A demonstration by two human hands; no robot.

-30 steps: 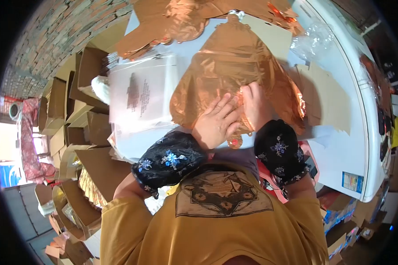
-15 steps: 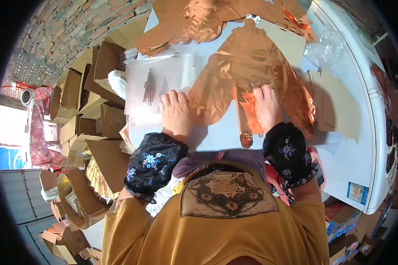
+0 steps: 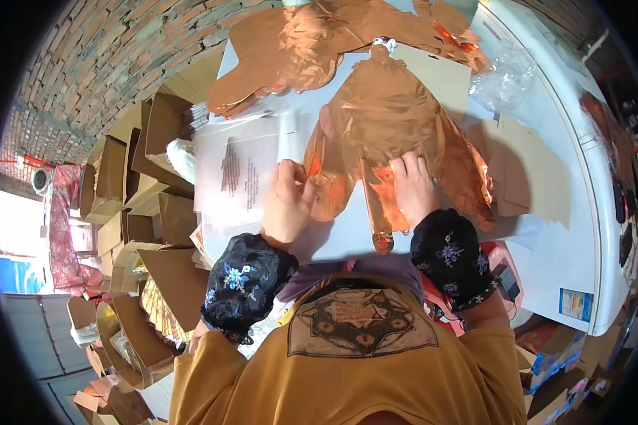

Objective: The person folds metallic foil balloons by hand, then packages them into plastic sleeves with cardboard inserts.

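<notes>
Lifting off the stack of clear printed plastic bags [image 3: 237, 170] where it lay flat half a second ago, the left hand [image 3: 287, 202] has gone right and now curls its fingers closed around the left edge of the flat copper-coloured foil balloon [image 3: 393, 106], and that left flap stands raised and drawn inward, so the shape looks narrower than before. The right hand [image 3: 412, 185] has not budged: palm down, fingers stretched out, grasping nothing, it presses the foil's near middle. The balloon lies on the white table [image 3: 546, 234] right in front of the person, long axis running near to far, its thin stem pointing near toward the body, its white-tipped end far. More copper foil shapes [image 3: 298, 42] sit beyond, brown cardboard sheets [image 3: 528, 166] just right.
</notes>
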